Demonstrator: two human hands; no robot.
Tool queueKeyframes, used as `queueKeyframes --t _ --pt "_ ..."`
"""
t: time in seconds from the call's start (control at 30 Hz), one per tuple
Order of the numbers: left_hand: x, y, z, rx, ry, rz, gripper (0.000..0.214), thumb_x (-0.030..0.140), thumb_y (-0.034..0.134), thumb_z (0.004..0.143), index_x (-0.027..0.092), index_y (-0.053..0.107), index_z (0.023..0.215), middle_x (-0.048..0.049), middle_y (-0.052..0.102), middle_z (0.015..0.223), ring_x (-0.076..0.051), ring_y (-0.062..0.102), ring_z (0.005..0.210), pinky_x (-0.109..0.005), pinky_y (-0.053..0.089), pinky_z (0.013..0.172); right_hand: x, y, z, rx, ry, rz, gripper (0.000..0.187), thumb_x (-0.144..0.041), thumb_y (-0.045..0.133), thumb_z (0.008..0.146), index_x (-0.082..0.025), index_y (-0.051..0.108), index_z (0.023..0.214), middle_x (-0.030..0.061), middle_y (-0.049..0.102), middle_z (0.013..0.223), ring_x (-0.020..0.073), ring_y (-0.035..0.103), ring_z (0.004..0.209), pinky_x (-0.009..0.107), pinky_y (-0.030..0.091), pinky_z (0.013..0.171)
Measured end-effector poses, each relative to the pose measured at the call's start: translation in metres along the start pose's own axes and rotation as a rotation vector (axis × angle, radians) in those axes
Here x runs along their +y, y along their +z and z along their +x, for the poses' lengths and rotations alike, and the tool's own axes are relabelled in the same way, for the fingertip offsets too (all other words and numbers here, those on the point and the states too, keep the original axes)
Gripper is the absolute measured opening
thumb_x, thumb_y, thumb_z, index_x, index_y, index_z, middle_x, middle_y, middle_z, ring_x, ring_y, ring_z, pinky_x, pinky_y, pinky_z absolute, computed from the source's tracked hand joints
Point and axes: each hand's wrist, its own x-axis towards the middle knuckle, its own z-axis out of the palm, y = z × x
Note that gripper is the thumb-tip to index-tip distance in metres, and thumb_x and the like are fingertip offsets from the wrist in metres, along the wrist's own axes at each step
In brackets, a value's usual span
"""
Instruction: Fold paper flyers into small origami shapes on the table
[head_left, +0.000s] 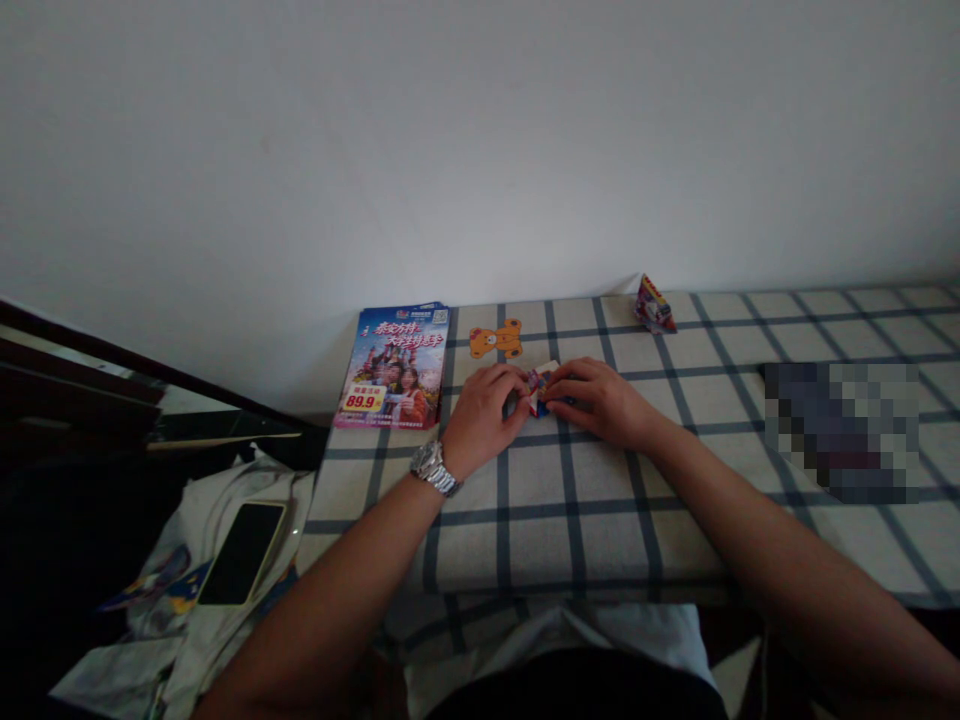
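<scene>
Over the checked tablecloth, a small folded paper piece (541, 384) with red, white and blue print sits between my two hands. My left hand (489, 412), with a metal watch (436, 468) on its wrist, pinches the paper's left side between thumb and fingers. From the other side, my right hand (604, 402) grips the right side with curled fingers. Part of the paper is covered by the fingertips. Left of my hands lies a stack of printed flyers (394, 370), and behind them, by the wall, stands a folded paper shape (655, 306) in similar colours.
The checked tablecloth (525, 540) covers a table against a pale wall (525, 150). An orange bear figure (496, 340) lies flat behind my left hand. A blurred-out object (840, 430) is at the right. Below left, a phone (242, 553) rests on light cloth.
</scene>
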Motion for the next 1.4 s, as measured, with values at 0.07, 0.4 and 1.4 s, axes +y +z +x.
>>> queueKeyframes --t 0.07,0.4,1.4 --pt "-0.0005 0.0002 -0.0001 0.004 -0.001 0.005 0.007 0.015 0.063 0.095 0.022 0.061 0.094 -0.0062 0.069 0.116 -0.026 0.064 0.112 -0.048 0.051 0.101 -0.0009 0.0001 0.0004 -0.002 -0.003 -0.020 0.019 -0.035 0.063 0.100 -0.027 0.078 0.110 0.0095 0.072 0.114 0.0281 0.066 0.107 0.046 0.051 0.095" --pt "-0.0007 0.0008 -0.0008 0.004 0.000 0.014 0.007 0.015 0.062 0.096 0.021 0.061 0.094 -0.0063 0.069 0.116 -0.026 0.063 0.113 -0.047 0.051 0.102 0.0001 -0.0003 -0.0014 0.008 -0.044 -0.030 0.020 -0.036 0.064 0.100 -0.028 0.079 0.111 0.0099 0.072 0.116 0.0283 0.066 0.110 0.048 0.052 0.097" --pt "-0.0015 0.0000 -0.0008 -0.001 -0.010 0.000 0.007 0.014 0.063 0.095 0.021 0.060 0.095 -0.0061 0.068 0.117 -0.025 0.062 0.113 -0.046 0.049 0.102 -0.0005 -0.0007 -0.0025 -0.034 -0.092 -0.107 0.023 -0.034 0.062 0.102 -0.023 0.079 0.112 0.0121 0.071 0.120 0.0293 0.066 0.111 0.049 0.055 0.098"
